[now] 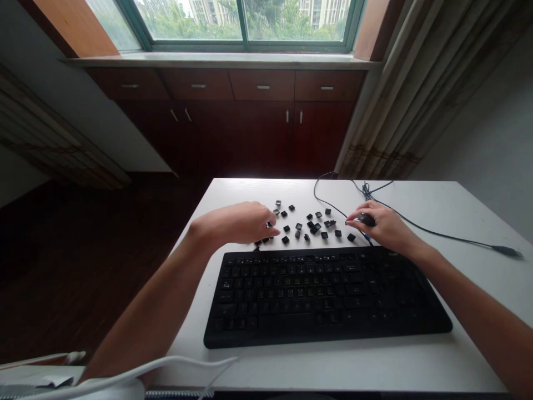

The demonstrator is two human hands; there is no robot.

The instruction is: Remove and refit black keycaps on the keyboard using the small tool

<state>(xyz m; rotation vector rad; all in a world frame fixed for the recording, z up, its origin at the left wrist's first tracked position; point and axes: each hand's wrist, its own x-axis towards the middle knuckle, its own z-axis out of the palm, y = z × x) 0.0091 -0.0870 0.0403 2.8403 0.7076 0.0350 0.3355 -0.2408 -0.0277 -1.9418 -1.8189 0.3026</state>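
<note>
A black keyboard (325, 294) lies on the white table (437, 222) in front of me. Beyond its far edge several loose black keycaps (310, 225) are scattered. My left hand (239, 222) hovers palm down over the left end of the scatter, its fingertips curled onto a keycap there. My right hand (383, 225) rests past the keyboard's far right corner, fingers closed round a small dark object (366, 219) that I cannot name.
A black cable (437, 230) with a USB plug (506, 251) runs over the table's right side. Dark wood cabinets (250, 122) stand under the window, with a curtain (416, 94) at the right. A white cord (145, 369) crosses the near left corner.
</note>
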